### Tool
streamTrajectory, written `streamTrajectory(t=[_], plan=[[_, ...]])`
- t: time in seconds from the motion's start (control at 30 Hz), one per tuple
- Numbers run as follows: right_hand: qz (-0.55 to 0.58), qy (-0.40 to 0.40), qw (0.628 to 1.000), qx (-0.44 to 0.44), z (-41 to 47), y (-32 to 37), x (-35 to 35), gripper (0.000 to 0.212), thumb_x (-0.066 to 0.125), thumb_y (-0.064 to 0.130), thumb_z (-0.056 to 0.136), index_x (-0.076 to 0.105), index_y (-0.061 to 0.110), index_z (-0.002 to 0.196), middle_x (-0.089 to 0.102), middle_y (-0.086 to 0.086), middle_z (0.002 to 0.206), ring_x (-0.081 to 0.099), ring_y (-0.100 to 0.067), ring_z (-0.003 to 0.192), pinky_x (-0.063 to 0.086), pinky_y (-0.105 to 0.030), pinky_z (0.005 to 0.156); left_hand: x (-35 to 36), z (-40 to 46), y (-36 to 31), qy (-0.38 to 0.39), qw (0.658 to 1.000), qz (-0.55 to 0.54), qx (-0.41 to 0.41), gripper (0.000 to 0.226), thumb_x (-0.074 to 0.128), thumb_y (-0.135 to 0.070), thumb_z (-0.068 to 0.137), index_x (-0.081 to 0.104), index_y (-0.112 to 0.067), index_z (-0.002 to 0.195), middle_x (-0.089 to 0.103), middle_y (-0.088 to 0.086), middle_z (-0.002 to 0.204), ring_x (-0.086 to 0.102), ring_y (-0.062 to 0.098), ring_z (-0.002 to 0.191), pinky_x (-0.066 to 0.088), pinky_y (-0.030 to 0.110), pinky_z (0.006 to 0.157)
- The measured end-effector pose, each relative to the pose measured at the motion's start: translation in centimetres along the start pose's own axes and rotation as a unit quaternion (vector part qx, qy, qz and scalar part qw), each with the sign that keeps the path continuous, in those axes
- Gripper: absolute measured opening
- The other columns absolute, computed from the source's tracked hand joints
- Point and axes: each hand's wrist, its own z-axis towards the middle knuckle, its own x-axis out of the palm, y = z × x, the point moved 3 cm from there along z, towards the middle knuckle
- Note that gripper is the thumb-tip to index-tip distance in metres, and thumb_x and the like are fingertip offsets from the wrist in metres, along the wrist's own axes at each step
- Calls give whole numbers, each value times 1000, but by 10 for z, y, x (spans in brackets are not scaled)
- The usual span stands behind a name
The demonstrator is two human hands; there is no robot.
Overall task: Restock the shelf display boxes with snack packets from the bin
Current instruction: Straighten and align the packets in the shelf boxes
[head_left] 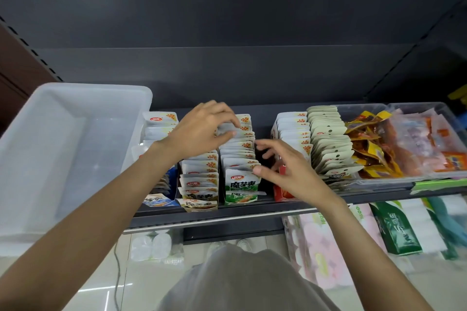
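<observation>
Both hands work the green-fronted display box at shelf centre. Left hand pinches packets at 12 o'clock; right hand, loosely spread, thumb steadying the front packet. Bin lies at 9 o'clock. Packets should be squared upright.

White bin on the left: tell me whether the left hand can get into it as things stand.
Probably yes. The white bin is open-topped and sits right beside the left hand, with nothing above it. But that hand's fingers are pinching a packet in the green-pack row.
</observation>
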Motion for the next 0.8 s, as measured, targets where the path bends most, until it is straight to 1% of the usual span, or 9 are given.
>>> streamTrajectory(t=[0.1,0.17,0.23,0.4,0.43,0.5,0.57,0.7,0.8], plan=[[-84,69,994,0,2,-4,5,63,66,45,82,40,28,138,45,13,125,51,-2,99,47,-23,80,6,-5,-9,73,993,91,0,37,63,-35,86,59,-21,120,58,-1,119,50,19,110,33,33,94],[-154,55,986,-14,7,-3,8,59,66,36,84,41,26,136,46,10,120,52,-6,91,48,-29,79,12,-3,-11,93,988,121,-18,38,61,-35,86,54,-22,122,57,-3,121,50,18,113,30,31,96],[-184,39,982,-11,14,1,9,52,66,34,84,44,23,130,50,7,118,50,-6,85,47,-31,78,14,2,-13,98,987,119,-34,35,60,-34,86,53,-23,118,58,-5,117,52,16,110,30,30,95],[-202,68,977,23,30,3,14,52,67,32,85,43,19,129,58,0,121,47,-4,78,40,-23,74,16,9,-8,134,987,56,-69,31,58,-33,88,61,-21,116,63,-3,109,58,17,101,40,31,88],[-192,74,978,30,33,3,14,51,68,30,85,44,18,129,62,-1,116,50,-4,73,42,-22,72,15,9,-6,142,986,51,-76,31,56,-33,89,62,-21,117,65,-1,108,59,18,101,41,32,87],[-139,90,985,53,35,2,16,45,68,23,86,49,16,127,69,0,92,55,1,57,45,-15,62,14,12,-6,162,981,90,-61,33,55,-35,90,61,-25,121,66,-2,110,58,19,106,39,32,89],[-94,98,988,69,35,4,18,35,67,17,87,55,19,119,64,9,68,60,0,48,46,-11,52,14,15,-7,174,973,147,-32,33,55,-39,91,60,-28,121,68,-3,109,57,19,107,37,33,93],[-120,14,993,10,28,12,20,12,67,10,85,62,20,88,64,5,77,67,-9,64,54,-28,69,13,16,-13,124,973,192,-35,23,52,-38,93,66,-32,110,71,-1,99,63,22,96,42,33,87],[-181,-66,978,-75,15,14,26,9,67,4,81,63,12,83,65,-1,84,63,-19,70,51,-34,64,13,12,-16,80,981,170,-40,23,53,-33,93,69,-33,109,72,1,100,64,24,96,45,35,86]])
